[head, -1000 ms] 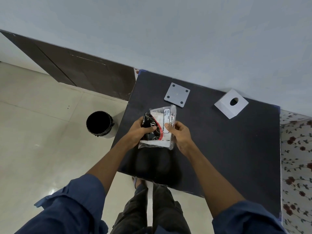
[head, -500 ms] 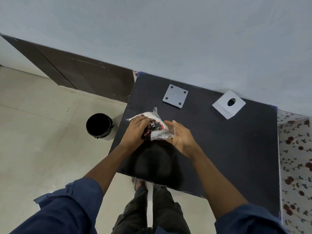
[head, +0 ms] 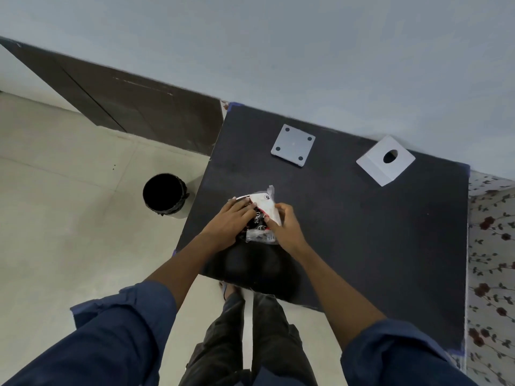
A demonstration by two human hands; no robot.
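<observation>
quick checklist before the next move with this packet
1. Grip on the packet: ok, the left hand lies over it and the right hand pinches its right edge.
2. Is the packet opened: cannot tell, the hands cover much of it.
3. Is it resting on the black table: cannot tell.
4. The grey plate and white block lie apart from the hands: ok.
5. The black bin stands on the floor left of the table, mouth open: ok.

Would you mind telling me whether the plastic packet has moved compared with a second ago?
Yes. The plastic packet has shifted toward the person, away from the four-hole square plate; the gap between them has widened, and it lies flatter.
</observation>
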